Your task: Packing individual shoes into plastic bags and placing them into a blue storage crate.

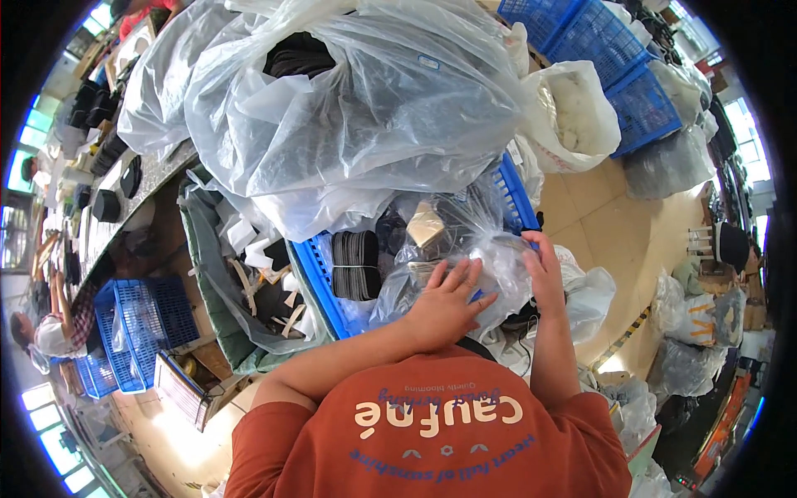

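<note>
My left hand (451, 305) lies with fingers spread on a crumpled clear plastic bag (501, 259) in a blue basket (317, 278). My right hand (545, 278) is raised at the bag's right side, by the basket's edge, thumb and fingers apart; a small dark thing shows at its fingertips, too small to name. Left of the bag, a bundle of black padded pieces (355, 264), tied with a thin band, stands in the basket. A beige folded piece (425, 224) rests on dark bagged pieces. What lies beneath the plastic is partly hidden.
A large translucent sack (357, 108) with dark pieces inside bulges over the basket's far side. To the left stands a green-lined scrap bin (214, 290). A white sack (573, 116) and blue crates (643, 108) are at the far right. Another person (54, 332) works at the left table.
</note>
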A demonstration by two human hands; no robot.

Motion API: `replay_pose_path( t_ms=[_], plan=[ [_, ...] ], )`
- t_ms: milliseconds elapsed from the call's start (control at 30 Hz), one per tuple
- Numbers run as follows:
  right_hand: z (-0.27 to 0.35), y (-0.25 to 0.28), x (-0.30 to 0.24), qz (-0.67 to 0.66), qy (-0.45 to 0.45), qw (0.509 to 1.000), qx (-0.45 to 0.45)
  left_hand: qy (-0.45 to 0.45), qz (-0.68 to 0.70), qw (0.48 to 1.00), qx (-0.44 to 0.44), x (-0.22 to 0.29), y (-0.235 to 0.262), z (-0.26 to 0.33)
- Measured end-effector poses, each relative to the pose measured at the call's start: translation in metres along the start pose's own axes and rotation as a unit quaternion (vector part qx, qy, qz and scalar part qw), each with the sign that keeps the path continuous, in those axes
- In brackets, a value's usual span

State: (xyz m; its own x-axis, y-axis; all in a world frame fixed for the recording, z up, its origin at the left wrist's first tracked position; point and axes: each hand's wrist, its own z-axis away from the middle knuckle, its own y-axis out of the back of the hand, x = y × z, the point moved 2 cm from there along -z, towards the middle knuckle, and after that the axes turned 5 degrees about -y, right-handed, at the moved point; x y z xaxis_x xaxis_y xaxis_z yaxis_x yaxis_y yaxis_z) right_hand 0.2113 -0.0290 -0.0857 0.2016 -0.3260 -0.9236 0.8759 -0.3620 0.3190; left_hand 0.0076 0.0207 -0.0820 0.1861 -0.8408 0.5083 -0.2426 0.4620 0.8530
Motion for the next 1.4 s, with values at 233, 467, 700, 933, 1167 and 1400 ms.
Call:
replay_pose_path(
  t_ms=[233,467,700,933,1167,1400],
  plan=[
    [-0.017,-0.016,0.011,0.187,0.02,0.982,0.019,-0.082,-0.04,0.993,-0.071,0.009,-0.011,-0.004],
    [-0.007,0.0,0.066,-0.06,-0.136,0.986,0.071,0.002,0.093,0.984,0.151,-0.018,0.004,0.03],
    [-0.004,0.003,0.056,-0.266,-0.149,0.947,0.1,0.28,0.341,0.886,0.143,-0.054,-0.008,0.062],
    [-0.012,0.004,0.007,-0.079,0.003,0.996,0.051,0.343,0.366,0.838,0.214,-0.069,0.04,0.014],
    [-0.038,0.041,0.033,-0.452,-0.064,0.886,0.083,0.302,0.472,0.783,0.269,-0.091,0.07,-0.018],
    [-0.012,0.028,0.0,-0.155,0.002,0.974,0.167,0.035,0.333,0.928,0.163,-0.009,0.005,-0.002]
  ],
)
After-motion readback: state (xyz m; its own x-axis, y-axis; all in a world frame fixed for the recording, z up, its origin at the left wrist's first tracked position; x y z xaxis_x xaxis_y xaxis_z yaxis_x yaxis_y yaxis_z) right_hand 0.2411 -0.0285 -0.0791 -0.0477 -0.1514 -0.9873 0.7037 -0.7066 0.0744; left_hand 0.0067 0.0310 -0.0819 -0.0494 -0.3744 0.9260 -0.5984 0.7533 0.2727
